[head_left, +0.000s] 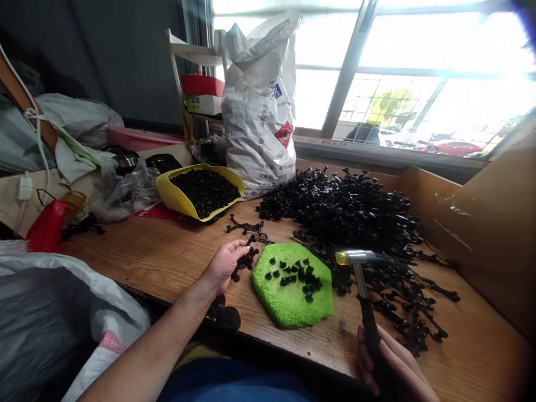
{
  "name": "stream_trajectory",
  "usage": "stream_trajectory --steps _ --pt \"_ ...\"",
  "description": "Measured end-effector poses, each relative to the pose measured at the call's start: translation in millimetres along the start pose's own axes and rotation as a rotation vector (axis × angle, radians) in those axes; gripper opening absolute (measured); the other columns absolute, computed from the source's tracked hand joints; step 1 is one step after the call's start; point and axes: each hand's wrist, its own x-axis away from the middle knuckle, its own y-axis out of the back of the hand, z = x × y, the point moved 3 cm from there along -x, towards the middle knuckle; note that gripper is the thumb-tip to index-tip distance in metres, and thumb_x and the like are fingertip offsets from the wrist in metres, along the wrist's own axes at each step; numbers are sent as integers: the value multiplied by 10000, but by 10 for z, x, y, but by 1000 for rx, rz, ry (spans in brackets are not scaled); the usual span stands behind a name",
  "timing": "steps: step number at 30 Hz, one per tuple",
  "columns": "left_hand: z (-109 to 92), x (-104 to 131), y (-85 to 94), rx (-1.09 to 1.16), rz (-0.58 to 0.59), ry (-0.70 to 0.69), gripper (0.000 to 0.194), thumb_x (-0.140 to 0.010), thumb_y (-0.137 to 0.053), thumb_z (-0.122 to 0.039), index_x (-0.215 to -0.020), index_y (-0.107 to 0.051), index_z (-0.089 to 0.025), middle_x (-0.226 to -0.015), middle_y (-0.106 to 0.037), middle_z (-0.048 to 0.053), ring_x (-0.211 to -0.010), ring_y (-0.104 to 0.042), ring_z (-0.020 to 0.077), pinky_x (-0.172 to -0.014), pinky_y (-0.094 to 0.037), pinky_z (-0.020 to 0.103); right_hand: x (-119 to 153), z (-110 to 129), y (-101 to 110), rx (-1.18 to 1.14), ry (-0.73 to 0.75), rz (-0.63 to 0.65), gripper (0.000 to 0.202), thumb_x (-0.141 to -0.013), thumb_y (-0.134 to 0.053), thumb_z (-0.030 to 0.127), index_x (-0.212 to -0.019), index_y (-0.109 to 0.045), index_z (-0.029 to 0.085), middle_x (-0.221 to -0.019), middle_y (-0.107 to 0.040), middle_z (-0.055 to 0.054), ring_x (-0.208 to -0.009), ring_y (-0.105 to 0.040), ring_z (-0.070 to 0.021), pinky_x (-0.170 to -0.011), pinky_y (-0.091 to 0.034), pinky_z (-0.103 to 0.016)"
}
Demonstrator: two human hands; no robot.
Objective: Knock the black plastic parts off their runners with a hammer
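Note:
Between the fingers of my left hand (226,263) is a black branched plastic piece (247,259) with round knobs, held just left of a green fuzzy pad (276,307). Several small black round-headed parts (288,278) lie scattered on that pad. My right hand (389,360) is wrapped round the black handle of a mallet (363,290). Its silver head has a yellow face and is raised to the right of the pad. Behind it rises a big heap of black branched pieces (347,206), spilling toward the right.
A yellow scoop (170,192) full of small black parts sits on the wooden table (184,262) at back left. Behind it stands a large white sack (259,106). Cardboard (481,212) borders the right side. A white woven bag (125,312) is at lower left, near clear plastic bags (125,187).

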Motion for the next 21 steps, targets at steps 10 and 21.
stream_trajectory --steps 10,21 --pt "154 45 -153 212 -39 207 92 -700 -626 -100 -711 -538 -121 -628 -607 9 -470 -532 58 -390 -387 125 17 9 0 -31 -40 -1 250 -849 -481 412 -885 -586 187 -604 -497 -22 -480 -474 -146 -403 -318 -237" --pt "225 21 -211 253 -94 176 123 -694 -624 -75 -682 -513 -125 -630 -593 4 -470 -530 49 -414 -429 123 20 56 -51 40 -27 -6 263 -872 -444 420 -857 -576 193 -599 -481 -15 -476 -462 -153 -410 -314 -256"
